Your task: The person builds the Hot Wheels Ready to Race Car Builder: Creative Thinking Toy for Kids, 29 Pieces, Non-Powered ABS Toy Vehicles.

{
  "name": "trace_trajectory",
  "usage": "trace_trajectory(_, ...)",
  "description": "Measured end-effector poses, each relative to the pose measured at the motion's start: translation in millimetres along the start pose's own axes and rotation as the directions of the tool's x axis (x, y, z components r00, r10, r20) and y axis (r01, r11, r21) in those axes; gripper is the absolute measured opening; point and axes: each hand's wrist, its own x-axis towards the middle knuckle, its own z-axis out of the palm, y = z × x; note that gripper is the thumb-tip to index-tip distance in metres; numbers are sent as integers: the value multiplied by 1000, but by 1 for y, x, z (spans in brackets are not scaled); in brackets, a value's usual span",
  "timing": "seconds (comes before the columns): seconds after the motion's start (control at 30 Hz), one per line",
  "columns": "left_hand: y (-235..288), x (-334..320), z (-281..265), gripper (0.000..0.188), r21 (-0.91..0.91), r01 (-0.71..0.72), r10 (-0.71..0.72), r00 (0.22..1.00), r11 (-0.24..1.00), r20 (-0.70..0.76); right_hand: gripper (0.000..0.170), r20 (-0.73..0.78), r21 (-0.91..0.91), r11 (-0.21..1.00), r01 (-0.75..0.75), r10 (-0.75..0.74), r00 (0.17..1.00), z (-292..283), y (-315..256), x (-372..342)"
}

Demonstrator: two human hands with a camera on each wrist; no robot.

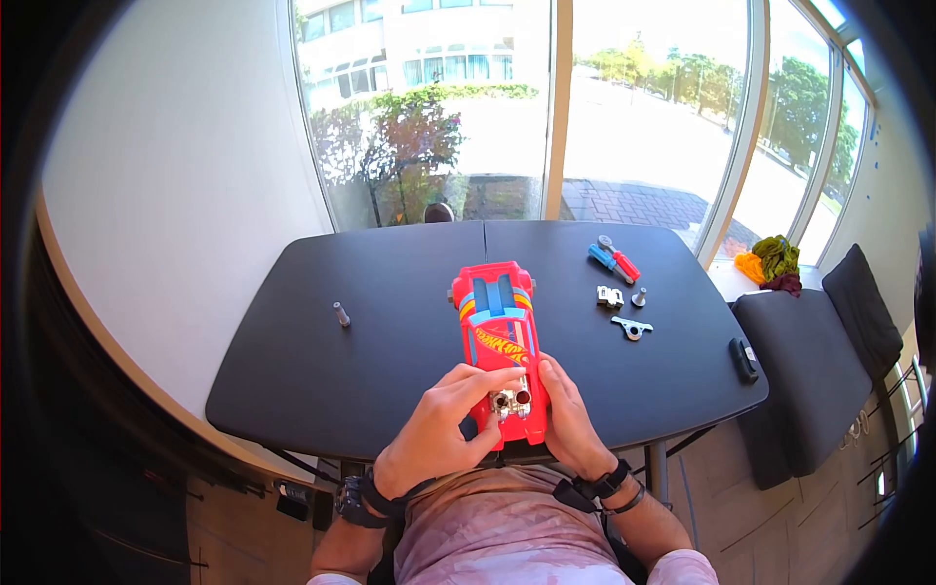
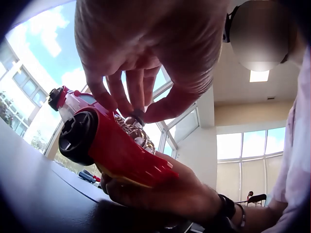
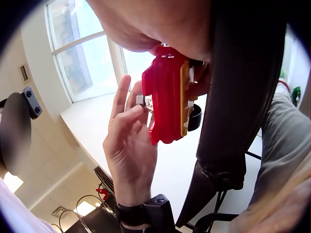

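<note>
L hand (image 1: 437,421) pinched the chrome engine pc (image 1: 511,403) at the near end of the red Hot Wheels car (image 1: 499,336), long axis near-far; R hand (image 1: 575,426) gripped its right side.

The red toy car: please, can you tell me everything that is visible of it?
The red toy car looks like shiny plastic, with a blue panel on top, a yellow logo and black wheels. Near the end closer to the person sits a silver engine-like part with two round openings. The car's length runs away from the person, at the near side of the dark table. The right hand grips it; the left hand pinches a small piece at the silver part.
</note>
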Motion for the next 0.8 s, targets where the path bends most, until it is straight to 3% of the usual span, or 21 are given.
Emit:
trace_trajectory(0.1, 12, 3, -8, 51, 197, 17, -9, 999, 980, -39, 51, -12, 7, 1000, -11, 11, 1000, 1, -1, -1)
trace_trajectory(0.2, -3, -5, -6, 54, 61, 122, -122, 992, 991, -1, 51, -16, 13, 1000, -18, 18, 1000, 3, -2, -1)
trace_trajectory(0.3, 3, 1, -7, 57, 46, -14, 16, 999, 999, -34, 51, -12, 21, 1000, -20, 21, 1000, 3, -1, -1)
trace_trajectory(0.4, 10, 2, -7, 48, 130, 65, -54, 995, 989, -85, 51, -7, 17, 1000, -11, 11, 1000, 2, -2, -1)
trace_trajectory(0.5, -6, -2, -8, 34, 215, -21, 19, 1000, 976, 8, 48, -10, -15, 1000, 3, -3, 1000, 5, -2, -1)
trace_trajectory(0.6, -5, 0, -8, 24, 141, -64, 68, 997, 988, -24, 49, -7, 9, 1000, -3, 3, 1000, 3, -2, -1)
trace_trajectory(0.7, 10, 4, -8, 22, 162, 38, -26, 997, 986, -75, 50, 3, 18, 1000, -6, 6, 1000, 1, -1, 0)
trace_trajectory(0.8, -3, -3, -6, 26, 196, 74, -74, 997, 978, -9, 50, -3, 5, 1000, 2, -2, 1000, 0, 1, 0)
